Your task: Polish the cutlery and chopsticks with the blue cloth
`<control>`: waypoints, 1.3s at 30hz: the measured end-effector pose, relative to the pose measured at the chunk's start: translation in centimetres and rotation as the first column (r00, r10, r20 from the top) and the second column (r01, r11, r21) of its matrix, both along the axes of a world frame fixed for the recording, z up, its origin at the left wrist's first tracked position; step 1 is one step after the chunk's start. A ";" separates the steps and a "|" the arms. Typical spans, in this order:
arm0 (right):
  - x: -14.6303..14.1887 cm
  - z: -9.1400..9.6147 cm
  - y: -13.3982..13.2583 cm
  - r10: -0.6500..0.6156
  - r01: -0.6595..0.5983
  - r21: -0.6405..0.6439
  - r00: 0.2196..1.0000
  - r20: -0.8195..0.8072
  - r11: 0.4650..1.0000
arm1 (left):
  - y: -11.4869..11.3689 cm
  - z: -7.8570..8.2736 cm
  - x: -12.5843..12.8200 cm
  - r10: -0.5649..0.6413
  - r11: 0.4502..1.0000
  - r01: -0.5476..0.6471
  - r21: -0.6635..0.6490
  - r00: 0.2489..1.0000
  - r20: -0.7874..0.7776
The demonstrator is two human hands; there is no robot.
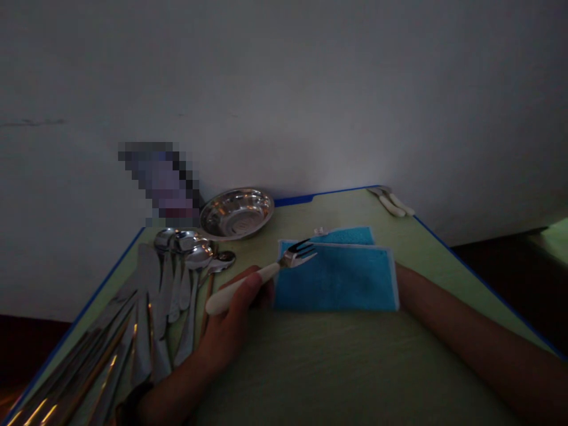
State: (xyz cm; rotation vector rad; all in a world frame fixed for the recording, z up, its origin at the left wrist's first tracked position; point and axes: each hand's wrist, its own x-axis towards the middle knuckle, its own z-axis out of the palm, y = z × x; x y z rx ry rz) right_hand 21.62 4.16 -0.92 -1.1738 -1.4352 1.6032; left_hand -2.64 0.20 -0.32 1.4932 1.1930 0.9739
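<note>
A fork (260, 281) with a white handle and metal tines lies in my left hand (235, 313), whose thumb presses along the handle. The tines point right, over the left part of a blue cloth (337, 278) with pale edges. My right forearm runs in from the lower right and ends behind the cloth, so my right hand and its fingers are hidden. The cloth stays raised in front of that wrist, borne by the hand. Behind it shows another blue flap (348, 235). Several spoons (190, 251) lie left of my left hand.
Several table knives (102, 355) lie along the left side of the green table (337, 373). At the back stands a shiny metal bowl (237, 213), beside a pixelated upright object (162, 183). White-handled cutlery (393, 204) rests in the far right corner. A wall (284, 106) rises behind.
</note>
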 end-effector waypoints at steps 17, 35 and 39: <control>4.0 2.7 -0.7 -0.024 -0.439 0.345 0.590 0.807 0.830 | 0.1 0.9 0.7 0.123 0.992 -0.123 0.003 0.989 -0.085; 2.6 0.4 -0.2 -0.374 -0.274 0.597 0.567 0.733 0.754 | 0.0 0.2 0.4 0.075 0.997 -0.075 0.019 0.997 -0.026; 2.7 0.9 -0.3 -0.349 -0.290 0.548 0.525 0.777 0.784 | 0.0 0.3 0.4 0.076 0.997 -0.076 -0.005 0.997 -0.023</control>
